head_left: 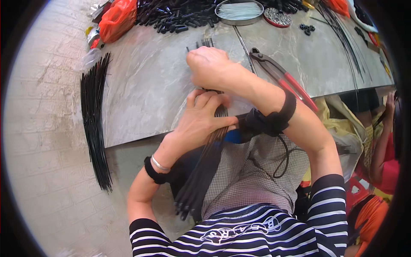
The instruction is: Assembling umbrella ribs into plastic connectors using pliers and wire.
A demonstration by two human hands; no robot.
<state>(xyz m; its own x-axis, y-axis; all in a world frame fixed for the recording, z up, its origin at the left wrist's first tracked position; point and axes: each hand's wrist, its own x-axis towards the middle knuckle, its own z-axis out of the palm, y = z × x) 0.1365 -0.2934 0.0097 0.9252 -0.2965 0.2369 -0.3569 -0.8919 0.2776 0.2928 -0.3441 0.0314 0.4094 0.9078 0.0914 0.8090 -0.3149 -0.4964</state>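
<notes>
A bundle of thin black rods runs from my lap up over the edge of the grey marble table. My left hand presses on the bundle at the table's edge, fingers wrapped over it. My right hand is closed around the rods' far ends, which stick out past my knuckles. Both wrists wear black bands, and a cable hangs from the right one.
A second bundle of black rods hangs over the table's left edge. Red-handled cutters lie right of my right hand. At the back are black tubes, a round metal tray, orange bags. Another person sits at right.
</notes>
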